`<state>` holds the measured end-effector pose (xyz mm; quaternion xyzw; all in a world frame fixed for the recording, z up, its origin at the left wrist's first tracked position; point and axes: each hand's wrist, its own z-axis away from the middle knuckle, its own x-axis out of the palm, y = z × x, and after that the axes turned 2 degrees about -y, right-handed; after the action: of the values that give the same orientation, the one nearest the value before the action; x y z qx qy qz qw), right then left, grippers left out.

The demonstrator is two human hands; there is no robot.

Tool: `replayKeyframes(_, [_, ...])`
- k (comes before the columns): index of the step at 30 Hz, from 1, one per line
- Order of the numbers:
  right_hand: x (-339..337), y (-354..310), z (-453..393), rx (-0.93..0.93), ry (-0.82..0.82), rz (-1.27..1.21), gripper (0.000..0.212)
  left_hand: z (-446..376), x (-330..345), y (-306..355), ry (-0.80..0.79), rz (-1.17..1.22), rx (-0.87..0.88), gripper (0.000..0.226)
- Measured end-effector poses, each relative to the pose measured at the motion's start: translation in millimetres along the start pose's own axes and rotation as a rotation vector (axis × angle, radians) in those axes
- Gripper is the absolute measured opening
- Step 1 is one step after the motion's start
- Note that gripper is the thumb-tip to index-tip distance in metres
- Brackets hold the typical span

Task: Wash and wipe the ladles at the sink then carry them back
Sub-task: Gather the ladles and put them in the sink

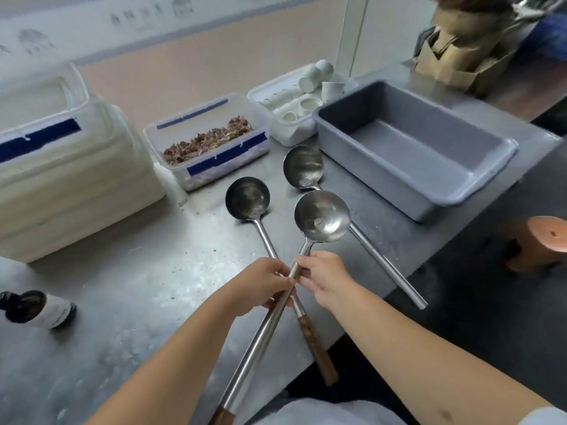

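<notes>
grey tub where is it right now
In the head view the grey tub sits at the right of the steel counter, just right of the farthest ladle and beside the white container of cups.

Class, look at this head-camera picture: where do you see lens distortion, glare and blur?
Head view: the wide lens bends the wall's edge and the grey tub outward; soft glare spreads across the steel counter and inside the raised ladle that both the left hand and right hand hold; the paper bags in the top right corner are blurred.
</notes>
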<state>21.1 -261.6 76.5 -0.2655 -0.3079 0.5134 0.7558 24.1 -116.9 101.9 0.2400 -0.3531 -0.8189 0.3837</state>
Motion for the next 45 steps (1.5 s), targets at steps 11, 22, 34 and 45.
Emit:
replayKeyframes(11, [-178,2,82,-0.135,0.211,-0.279,0.008,-16,169,58,-0.259,-0.210,0.069,0.007])
replayKeyframes(22, [-386,72,206,-0.213,0.516,-0.486,0.011,11,404,79,-0.537,-0.459,0.127,0.013])
replayKeyframes(34, [-557,160,359,-0.360,0.948,-0.744,0.027,66,651,88,-0.947,-0.750,0.215,0.011])
replayKeyframes(45, [-676,235,481,-0.380,1.404,-1.038,0.024,110,869,74,-1.405,-1.024,0.267,0.015])
